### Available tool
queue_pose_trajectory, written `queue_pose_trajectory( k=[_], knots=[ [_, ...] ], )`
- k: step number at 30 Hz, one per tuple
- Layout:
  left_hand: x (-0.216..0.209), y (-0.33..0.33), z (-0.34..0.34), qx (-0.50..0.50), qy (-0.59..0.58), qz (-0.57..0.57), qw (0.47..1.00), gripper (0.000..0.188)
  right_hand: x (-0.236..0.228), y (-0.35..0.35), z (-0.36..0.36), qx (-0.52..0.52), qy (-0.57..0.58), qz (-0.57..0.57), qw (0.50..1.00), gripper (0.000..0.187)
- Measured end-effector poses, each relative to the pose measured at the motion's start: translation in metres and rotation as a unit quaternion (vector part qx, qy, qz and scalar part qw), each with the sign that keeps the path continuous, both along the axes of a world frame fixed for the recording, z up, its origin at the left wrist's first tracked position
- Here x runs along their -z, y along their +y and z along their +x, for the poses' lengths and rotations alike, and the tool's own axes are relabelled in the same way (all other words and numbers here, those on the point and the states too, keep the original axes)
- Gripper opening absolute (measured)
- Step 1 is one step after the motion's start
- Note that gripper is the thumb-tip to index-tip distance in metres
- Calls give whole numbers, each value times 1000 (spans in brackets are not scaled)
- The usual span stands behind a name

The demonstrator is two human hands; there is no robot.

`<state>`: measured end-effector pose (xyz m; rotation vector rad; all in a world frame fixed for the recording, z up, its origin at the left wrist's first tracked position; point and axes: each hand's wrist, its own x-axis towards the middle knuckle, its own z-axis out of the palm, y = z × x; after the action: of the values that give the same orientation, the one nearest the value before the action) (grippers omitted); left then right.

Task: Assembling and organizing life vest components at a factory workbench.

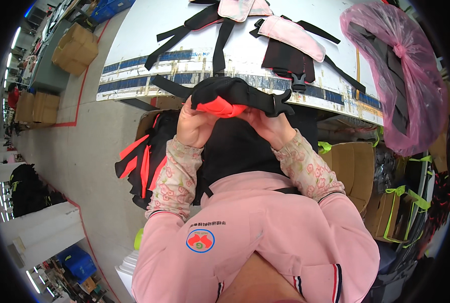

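Observation:
A black padded strap piece (225,91) with a bright orange-red lining is held up at the near edge of the table. My left hand (192,126) grips its left end, thumb against the lining. My right hand (271,126) closes on the right part, where its fingertips are partly hidden behind the fabric. A black plastic buckle half (281,103) sticks out on the right, above my right hand. A loose black webbing tail (170,86) points out to the left.
On the white table (134,40) lie pink-and-black padded pieces (291,38) with straps and buckles. A pink plastic bag (419,76) stands at the right. Black-and-orange pieces (142,161) hang below left; an open cardboard box (353,166) sits right.

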<state>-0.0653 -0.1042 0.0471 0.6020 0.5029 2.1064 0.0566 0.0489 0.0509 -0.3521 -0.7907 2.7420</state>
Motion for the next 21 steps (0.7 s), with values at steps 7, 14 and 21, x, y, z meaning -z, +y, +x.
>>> queue_pose_trajectory(
  k=[7,14,21],
  knots=[
    [-17,1,2,53,-158,-2,986,55,-15,8,-2,-61,87,-55,993,28],
    [0,13,-12,-236,124,-193,944,17,4,31,-17,-44,0,299,953,32],
    [-6,22,15,-191,298,-306,884,20,-11,4,-18,54,-50,488,870,25]
  ],
)
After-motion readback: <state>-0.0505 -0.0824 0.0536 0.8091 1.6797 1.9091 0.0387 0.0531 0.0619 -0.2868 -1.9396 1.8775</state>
